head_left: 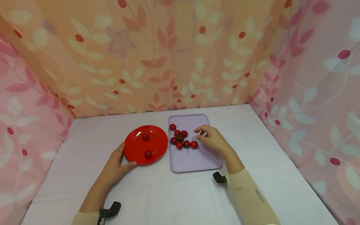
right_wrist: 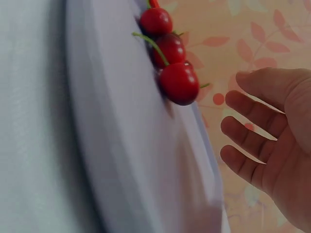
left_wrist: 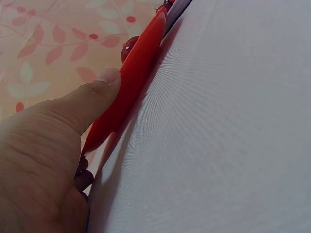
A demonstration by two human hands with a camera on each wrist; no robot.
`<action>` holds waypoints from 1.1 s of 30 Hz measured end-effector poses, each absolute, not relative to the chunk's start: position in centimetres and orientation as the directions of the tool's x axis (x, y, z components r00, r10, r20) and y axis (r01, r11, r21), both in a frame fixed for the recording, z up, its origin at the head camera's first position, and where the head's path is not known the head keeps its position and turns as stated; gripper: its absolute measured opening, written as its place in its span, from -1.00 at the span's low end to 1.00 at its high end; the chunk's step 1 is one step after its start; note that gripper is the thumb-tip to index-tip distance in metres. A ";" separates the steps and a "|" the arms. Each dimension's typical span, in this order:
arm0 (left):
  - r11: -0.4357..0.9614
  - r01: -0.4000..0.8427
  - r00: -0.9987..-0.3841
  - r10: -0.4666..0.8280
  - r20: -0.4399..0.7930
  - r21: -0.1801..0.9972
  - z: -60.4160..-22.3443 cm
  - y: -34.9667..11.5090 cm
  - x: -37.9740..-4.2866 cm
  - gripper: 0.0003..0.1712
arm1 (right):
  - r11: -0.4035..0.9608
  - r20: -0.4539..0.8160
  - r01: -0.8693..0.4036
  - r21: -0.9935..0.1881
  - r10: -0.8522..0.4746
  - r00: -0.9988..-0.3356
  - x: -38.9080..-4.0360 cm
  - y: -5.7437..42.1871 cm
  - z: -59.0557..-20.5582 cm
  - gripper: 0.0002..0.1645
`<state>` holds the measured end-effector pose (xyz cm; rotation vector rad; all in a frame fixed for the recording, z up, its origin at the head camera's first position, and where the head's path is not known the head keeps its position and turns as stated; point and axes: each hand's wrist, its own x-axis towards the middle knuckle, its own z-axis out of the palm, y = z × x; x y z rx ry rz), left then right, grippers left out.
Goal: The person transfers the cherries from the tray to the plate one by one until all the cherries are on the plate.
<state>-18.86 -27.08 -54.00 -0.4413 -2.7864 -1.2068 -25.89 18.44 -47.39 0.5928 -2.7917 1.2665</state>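
Two cherries [head_left: 148,153] with stems sit on the red plate [head_left: 160,142], one farther back. Left hand [head_left: 115,164] grips the plate's rim, thumb at the near edge, fingers along the left side. Right hand [head_left: 211,137] is over the lilac tray [head_left: 194,162], fingers apart and loosely bent, holding nothing, near the cherry cluster [head_left: 179,145]. Cluster lies on the tray's left half, some cherries touching. Plate just left of tray, both on white tabletop [head_left: 152,190]. Floral curtain [head_left: 180,68] behind.
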 end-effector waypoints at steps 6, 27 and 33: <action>0.643 0.273 -0.960 0.231 0.159 0.716 -53.9 -26.8 -19.2 0.28 | 0.620 0.127 -0.322 -0.716 -0.338 -0.932 -26.6 18.2 -48.7 -0.70; 0.646 0.217 -0.973 0.203 0.109 0.732 -53.9 -26.7 -18.4 0.31 | 0.751 0.155 -0.369 -0.547 -0.342 -0.927 -26.0 16.9 -49.0 -0.95; 0.665 0.224 -0.973 0.196 0.123 0.712 -53.9 -26.9 -18.4 0.31 | 0.740 0.206 -0.388 -0.550 -0.330 -0.921 -25.8 16.7 -48.3 -0.93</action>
